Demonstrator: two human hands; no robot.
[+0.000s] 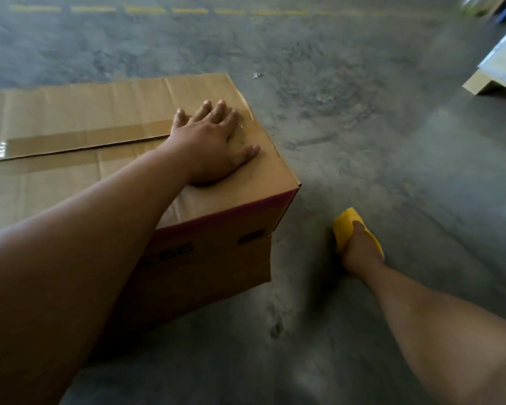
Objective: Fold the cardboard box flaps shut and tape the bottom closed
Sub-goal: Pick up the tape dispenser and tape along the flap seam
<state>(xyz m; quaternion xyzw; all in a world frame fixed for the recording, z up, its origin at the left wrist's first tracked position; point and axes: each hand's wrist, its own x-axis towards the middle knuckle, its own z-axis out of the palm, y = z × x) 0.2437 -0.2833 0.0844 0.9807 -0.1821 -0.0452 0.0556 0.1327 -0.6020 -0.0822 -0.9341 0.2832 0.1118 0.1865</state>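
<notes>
**Left palm flat on the taped box, right hand low with a yellow tool**

From the head camera I see the cardboard box (129,159) standing on the concrete floor (377,171), filling the left half of the view, its flaps folded shut on the upward face. A glossy strip of clear tape (79,150) runs along the seam between the two flaps, catching light near the left edge. The box's near side wall carries a dark red band and some black print that I cannot read.

The left hand (214,144) lies flat on the top of the box near its right end, fingers straight and spread, palm pressing down on the cardboard just beside the end of the seam. It holds nothing.

The right hand (360,247) is down near the floor, to the right of the box and apart from it, fingers curled round a yellow object (345,223); it may be a tape dispenser, though blur hides its shape.

Far off, a broken yellow line (146,9) crosses the floor, and a pale board (500,68) sits at the right edge
</notes>
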